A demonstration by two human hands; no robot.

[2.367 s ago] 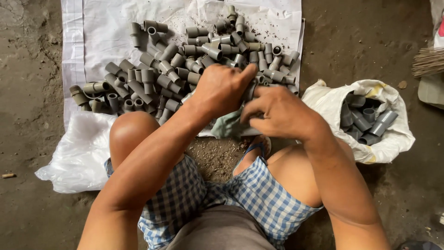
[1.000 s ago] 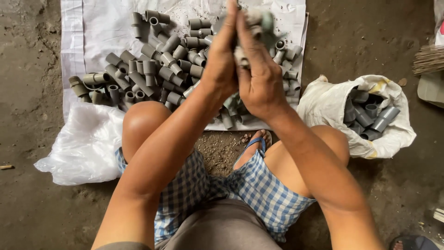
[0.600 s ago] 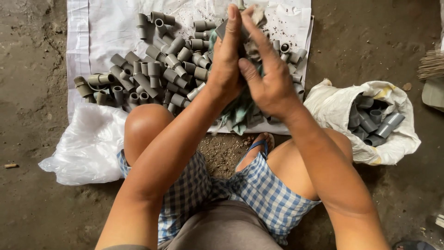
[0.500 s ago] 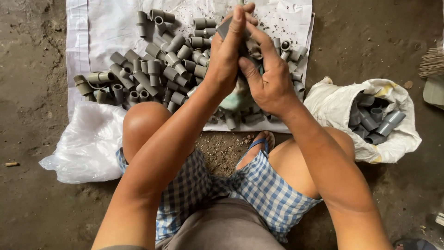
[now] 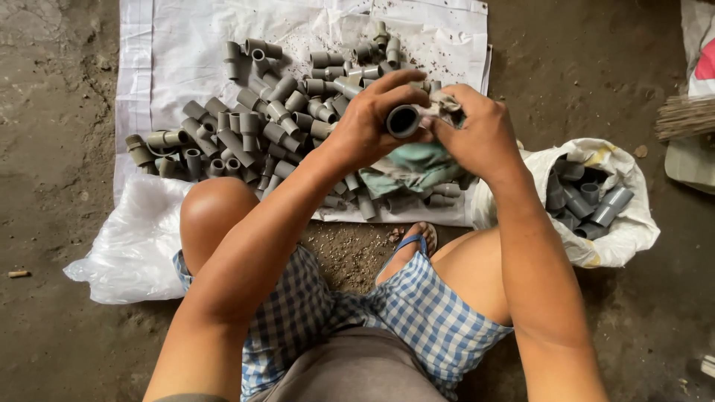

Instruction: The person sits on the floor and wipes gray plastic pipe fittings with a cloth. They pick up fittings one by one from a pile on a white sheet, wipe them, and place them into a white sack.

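Observation:
My left hand (image 5: pixel 369 119) grips a short grey pipe fitting (image 5: pixel 403 120), its open end turned toward me. My right hand (image 5: pixel 480 134) meets it from the right and pinches a greenish rag (image 5: pixel 411 165) against the fitting; the rag hangs down below both hands. Beneath and behind the hands lies a pile of several grey pipe fittings (image 5: pixel 257 119) on a white woven sheet (image 5: pixel 179 52). My bare knees and checked shorts fill the lower part of the view.
A white sack (image 5: pixel 625 231) holding several grey fittings stands at the right. A crumpled clear plastic bag (image 5: pixel 134 238) lies at the left by my knee. A broom's bristles (image 5: pixel 685 115) show at the right edge. The ground is dirt.
Both hands came down from the raised position over the pile, and the fitting now points its open end at me. The rag hangs lower under the hands.

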